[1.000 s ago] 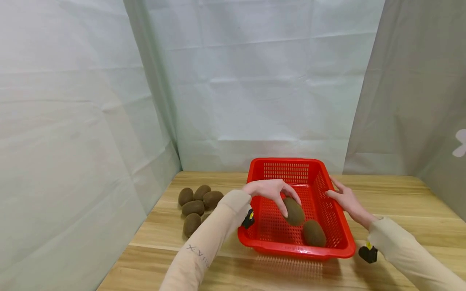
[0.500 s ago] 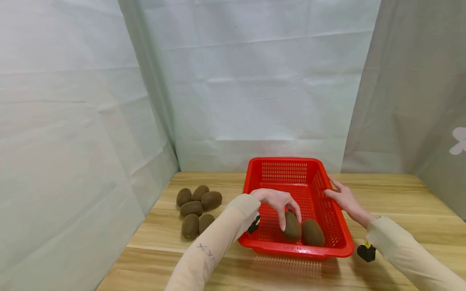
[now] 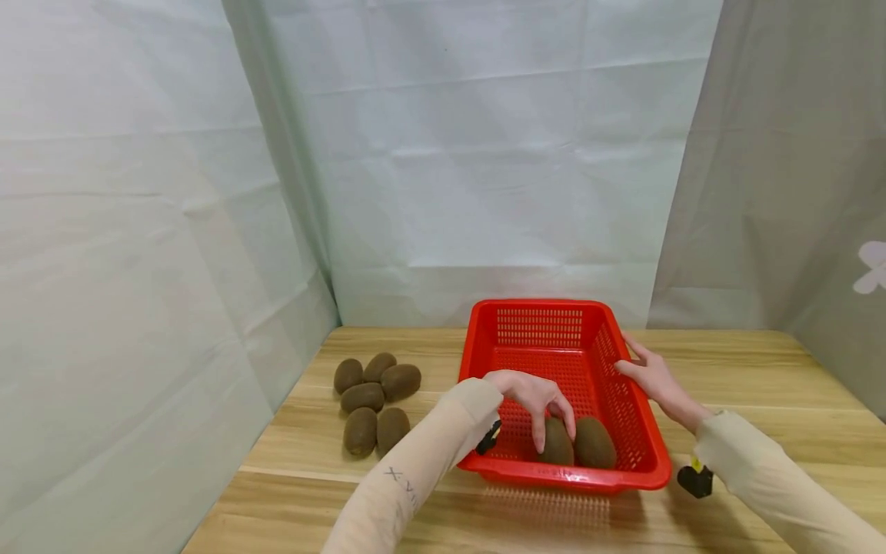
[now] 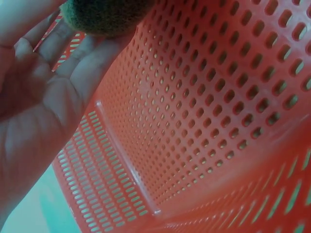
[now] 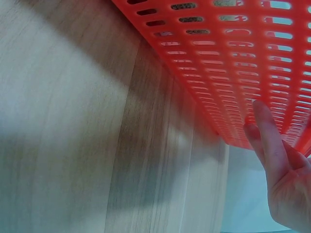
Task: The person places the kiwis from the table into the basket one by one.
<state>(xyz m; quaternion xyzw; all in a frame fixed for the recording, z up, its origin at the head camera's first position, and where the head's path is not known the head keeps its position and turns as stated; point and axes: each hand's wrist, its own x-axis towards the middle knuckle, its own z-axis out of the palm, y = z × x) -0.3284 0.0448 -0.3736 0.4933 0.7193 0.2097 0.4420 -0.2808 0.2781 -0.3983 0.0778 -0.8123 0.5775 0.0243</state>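
Observation:
My left hand (image 3: 534, 396) reaches down into a red plastic basket (image 3: 633, 431), holding a brown kiwi (image 3: 556, 445) between thumb and fingers near the front wall. Touching or nearly touching that fruit on the right, a second kiwi (image 3: 595, 444) lies on the basket floor. In the left wrist view the fingers cup the fuzzy kiwi (image 4: 107, 17) at the top edge. My right hand (image 3: 656, 381) grips the basket's right side, thumb over the rim. The right wrist view shows fingers (image 5: 269, 141) against the slotted outer wall.
Several kiwis (image 3: 363, 398) lie grouped on the wooden table (image 3: 277, 492), left of the basket. Pale cloth sheets (image 3: 484, 169) hang behind the table and along both sides.
My left hand has lowered the kiwi toward the basket's front, bringing it beside the other kiwi. The right hand stays on the rim.

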